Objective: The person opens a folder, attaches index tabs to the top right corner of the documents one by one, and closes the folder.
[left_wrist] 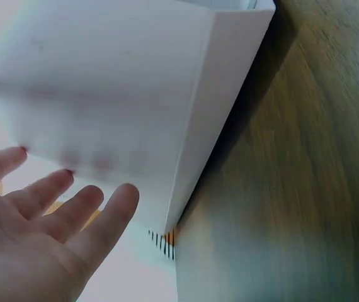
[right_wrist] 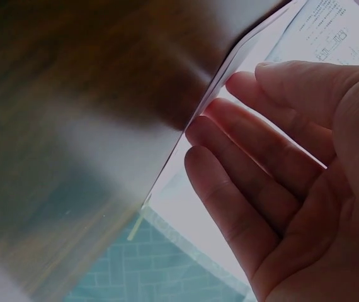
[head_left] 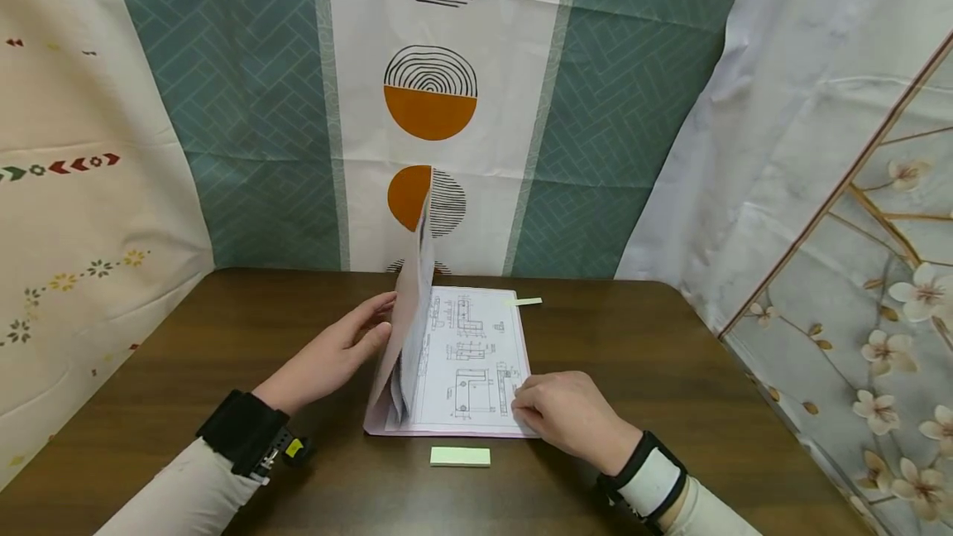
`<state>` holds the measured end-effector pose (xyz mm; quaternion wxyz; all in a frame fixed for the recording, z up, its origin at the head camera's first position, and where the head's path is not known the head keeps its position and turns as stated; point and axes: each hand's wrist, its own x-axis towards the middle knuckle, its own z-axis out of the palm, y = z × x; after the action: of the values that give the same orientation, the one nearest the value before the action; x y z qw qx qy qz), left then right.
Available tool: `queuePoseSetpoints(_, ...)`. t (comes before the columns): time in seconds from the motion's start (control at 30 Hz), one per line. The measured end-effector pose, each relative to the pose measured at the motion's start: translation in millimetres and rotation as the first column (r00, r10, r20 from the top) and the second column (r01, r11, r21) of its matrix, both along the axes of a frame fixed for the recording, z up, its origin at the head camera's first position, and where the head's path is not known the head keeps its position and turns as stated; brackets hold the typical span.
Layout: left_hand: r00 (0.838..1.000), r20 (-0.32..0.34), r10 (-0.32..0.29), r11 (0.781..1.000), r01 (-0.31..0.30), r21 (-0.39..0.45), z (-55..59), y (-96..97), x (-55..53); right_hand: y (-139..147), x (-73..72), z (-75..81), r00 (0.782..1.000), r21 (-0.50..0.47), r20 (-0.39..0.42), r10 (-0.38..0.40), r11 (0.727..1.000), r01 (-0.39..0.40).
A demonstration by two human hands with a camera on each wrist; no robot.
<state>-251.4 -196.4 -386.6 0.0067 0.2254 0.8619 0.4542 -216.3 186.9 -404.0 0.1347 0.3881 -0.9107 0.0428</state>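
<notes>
A pale pink folder lies open on the table, its front cover [head_left: 398, 313] and some sheets standing almost upright. My left hand [head_left: 328, 366] is at the cover's outer face, and in the left wrist view its spread fingers [left_wrist: 113, 211] meet that face and its edge. On the flat side a page of technical drawings [head_left: 476, 354] shows, with a light green sticky tab [head_left: 529, 301] jutting past its upper right edge. At the folder's lower right edge rests my right hand [head_left: 569, 413]. Its loosely bent fingers [right_wrist: 217, 189] hold nothing in the right wrist view.
A pad of light green sticky notes [head_left: 460, 457] lies on the brown table [head_left: 618, 337] just in front of the folder. Behind the table hangs a patterned cloth [head_left: 253, 106], with more cloth at the left and right sides.
</notes>
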Motion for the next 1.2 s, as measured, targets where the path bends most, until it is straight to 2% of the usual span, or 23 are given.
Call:
queuePoseSetpoints(0.2, 0.994, -0.093, -0.064, 0.995, 0.057, -0.081, -6.1, 25.7, -8.9, 7, -5.8, -0.9, 0.999, -0.023, 0.002, 0.038, 0.999, -0.038)
queuePoseSetpoints(0.3, 0.984, -0.149, -0.093, 0.985, 0.069, -0.159, -9.5, 36.4, -11.7, 12, -10.6, 0.8, 0.998, -0.040, 0.059, 0.025, 0.999, -0.023)
queuePoseSetpoints(0.47, 0.972, -0.195, -0.132, 0.952, 0.070, -0.299, -13.6, 52.6, -12.6, 22, -17.8, 7.2, 0.980, -0.051, 0.198, -0.007, 0.999, 0.018)
queuePoseSetpoints(0.73, 0.952, -0.241, -0.189, 0.898, 0.069, -0.434, -18.1, 69.9, -11.2, 37, -24.9, 15.7, 0.960, -0.057, 0.274, -0.055, 0.996, 0.073)
queuePoseSetpoints(0.83, 0.947, -0.251, -0.201, 0.879, 0.062, -0.473, -20.6, 73.6, -9.9, 42, -25.6, 18.0, 0.965, -0.031, 0.244, -0.099, 0.993, 0.110)
queuePoseSetpoints(0.97, 0.946, -0.248, -0.210, 0.860, 0.058, -0.507, -22.9, 77.7, -9.1, 44, -24.2, 20.7, 0.976, -0.019, 0.143, -0.166, 0.985, 0.171)
queuePoseSetpoints(1.2, 0.951, -0.207, -0.229, 0.814, 0.070, -0.577, -19.5, 84.7, -9.7, 43, -23.9, 20.8, 0.985, -0.052, 0.037, -0.171, 0.984, 0.173)
